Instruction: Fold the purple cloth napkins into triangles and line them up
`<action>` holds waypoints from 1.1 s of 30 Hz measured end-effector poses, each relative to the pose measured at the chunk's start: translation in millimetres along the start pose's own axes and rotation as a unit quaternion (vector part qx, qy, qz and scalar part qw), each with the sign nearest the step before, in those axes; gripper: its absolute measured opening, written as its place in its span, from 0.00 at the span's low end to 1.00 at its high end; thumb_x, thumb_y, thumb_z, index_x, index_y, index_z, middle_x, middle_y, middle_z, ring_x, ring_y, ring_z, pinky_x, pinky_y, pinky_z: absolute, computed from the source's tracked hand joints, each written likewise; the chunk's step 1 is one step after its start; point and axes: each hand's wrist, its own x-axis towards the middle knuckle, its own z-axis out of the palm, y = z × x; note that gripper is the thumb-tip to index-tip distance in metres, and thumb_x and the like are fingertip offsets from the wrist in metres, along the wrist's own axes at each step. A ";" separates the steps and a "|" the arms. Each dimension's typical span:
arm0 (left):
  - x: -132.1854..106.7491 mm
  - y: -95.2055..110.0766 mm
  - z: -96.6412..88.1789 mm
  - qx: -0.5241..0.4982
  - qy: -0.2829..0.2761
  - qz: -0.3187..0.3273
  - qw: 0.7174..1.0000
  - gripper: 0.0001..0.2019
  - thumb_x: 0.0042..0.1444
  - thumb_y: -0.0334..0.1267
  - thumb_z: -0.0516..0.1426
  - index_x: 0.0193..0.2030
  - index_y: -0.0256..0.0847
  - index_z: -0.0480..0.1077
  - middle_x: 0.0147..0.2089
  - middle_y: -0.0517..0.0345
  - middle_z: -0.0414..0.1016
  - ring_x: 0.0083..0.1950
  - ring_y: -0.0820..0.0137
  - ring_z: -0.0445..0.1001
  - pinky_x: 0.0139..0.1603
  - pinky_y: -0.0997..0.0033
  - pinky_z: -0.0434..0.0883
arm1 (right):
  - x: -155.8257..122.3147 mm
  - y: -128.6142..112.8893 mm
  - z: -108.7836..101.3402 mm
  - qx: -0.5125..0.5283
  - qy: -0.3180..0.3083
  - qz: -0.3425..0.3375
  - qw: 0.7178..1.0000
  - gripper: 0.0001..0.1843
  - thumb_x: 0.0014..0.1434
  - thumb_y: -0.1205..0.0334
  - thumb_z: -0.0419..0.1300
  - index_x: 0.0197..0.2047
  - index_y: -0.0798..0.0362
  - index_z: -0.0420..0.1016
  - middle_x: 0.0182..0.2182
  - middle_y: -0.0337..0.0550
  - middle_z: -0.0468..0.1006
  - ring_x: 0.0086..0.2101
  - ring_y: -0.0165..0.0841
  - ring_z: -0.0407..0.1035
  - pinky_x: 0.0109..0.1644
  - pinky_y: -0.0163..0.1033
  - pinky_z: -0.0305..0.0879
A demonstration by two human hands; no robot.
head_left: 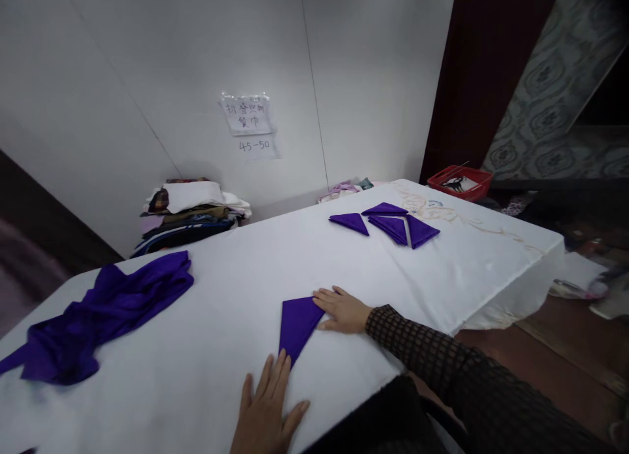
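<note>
A purple napkin folded into a triangle (297, 324) lies on the white tablecloth (236, 290) in front of me. My right hand (341, 308) lies flat and open, fingertips on the napkin's upper right edge. My left hand (265, 408) rests flat and open on the cloth, fingertips touching the napkin's lower tip. Several folded purple triangles (388, 223) lie in a group further back on the right. A heap of unfolded purple napkins (105, 310) sprawls at the left.
A stack of folded clothes (191, 211) sits behind the table against the white wall, below a taped paper note (248, 123). A red basket (459, 181) stands beyond the table's far right corner. The table's right edge drops to a dark floor.
</note>
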 end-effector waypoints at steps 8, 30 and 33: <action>24.0 9.2 -37.6 -0.019 0.054 0.010 0.998 0.30 0.60 0.53 0.46 0.66 0.43 0.55 0.67 0.51 0.57 0.70 0.55 0.48 0.65 0.40 0.48 | -0.7 -0.7 -0.9 0.002 -0.001 0.001 1.000 0.40 0.63 0.40 0.46 0.69 0.58 0.46 0.67 0.54 0.47 0.66 0.40 0.40 0.67 0.52 0.34; 101.6 14.0 -17.4 -0.029 0.050 -0.002 0.998 0.36 0.60 0.58 0.44 0.67 0.33 0.54 0.69 0.43 0.51 0.71 0.54 0.44 0.66 0.43 0.47 | -1.3 -1.2 -3.6 0.009 -0.001 0.000 1.000 0.40 0.63 0.40 0.48 0.69 0.55 0.45 0.67 0.52 0.47 0.66 0.39 0.40 0.67 0.50 0.31; 89.1 12.1 -14.2 -0.033 0.058 0.006 0.998 0.36 0.59 0.57 0.44 0.67 0.33 0.54 0.69 0.42 0.52 0.71 0.54 0.45 0.66 0.43 0.48 | -1.1 -1.0 -4.1 0.007 -0.004 -0.001 1.000 0.40 0.62 0.40 0.48 0.70 0.55 0.45 0.67 0.52 0.47 0.66 0.39 0.40 0.67 0.51 0.32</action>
